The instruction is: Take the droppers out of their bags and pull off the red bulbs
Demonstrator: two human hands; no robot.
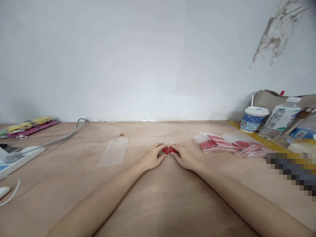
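Near my table's [61,187] far right corner I see a cup [253,119], a bottle [281,119] and a grey bag [268,98] — by the left edge, a power strip [23,162]; at the far left corner, a packet [37,127].

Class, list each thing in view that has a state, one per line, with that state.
Red pieces: lying side by side
Left hand: curled against them
Right hand: curled against them
Single clear bag: lying flat
Bag pile: holding red contents
Cup: lidded, straw in
Bottle: capped
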